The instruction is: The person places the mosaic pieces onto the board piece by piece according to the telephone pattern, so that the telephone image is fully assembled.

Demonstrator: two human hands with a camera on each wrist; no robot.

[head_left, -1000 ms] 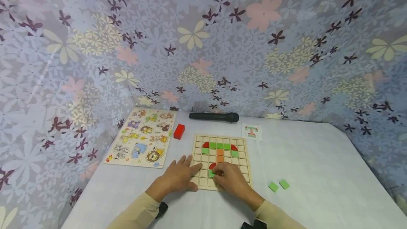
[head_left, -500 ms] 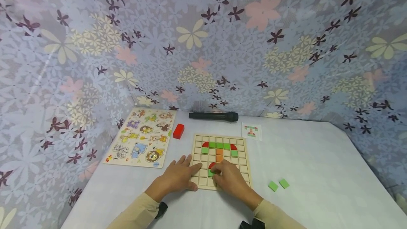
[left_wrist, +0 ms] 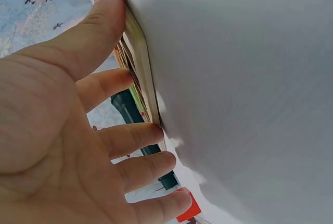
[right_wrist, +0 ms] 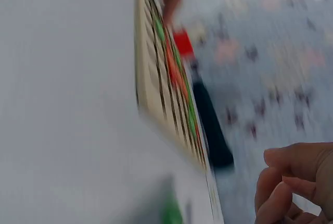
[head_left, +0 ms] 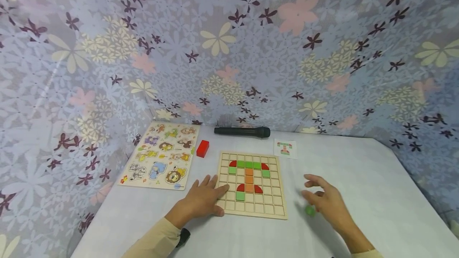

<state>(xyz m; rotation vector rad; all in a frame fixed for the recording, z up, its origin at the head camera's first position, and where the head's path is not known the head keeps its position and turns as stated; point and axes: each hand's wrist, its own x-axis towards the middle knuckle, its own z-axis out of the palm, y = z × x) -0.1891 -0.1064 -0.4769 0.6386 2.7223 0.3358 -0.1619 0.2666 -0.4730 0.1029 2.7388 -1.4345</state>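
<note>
On the table lies a wooden grid board (head_left: 266,200) with green, orange and red flat tiles set in its squares. A green tile (head_left: 240,196) sits in the lower part of the grid under a red quarter-round tile (head_left: 240,187). My left hand (head_left: 203,196) rests at the board's left edge with fingers spread; in the left wrist view its thumb and fingertips touch the rim. To the right of the board, my right hand (head_left: 328,200) hovers with loosely bent fingers and nothing between them. Blurred loose green tile (head_left: 310,210) shows just below its thumb, partly hidden.
A pattern card (head_left: 285,149) lies beyond the board at right. A black microphone (head_left: 242,131) stretches along the back. A red block (head_left: 202,148) stands left of the board, beside an animal puzzle board (head_left: 163,166).
My right hand has left the board and moved right to the loose green tiles. Lower tiles it covered, including a right-side red quarter-round, now show. My left hand has stayed put.
</note>
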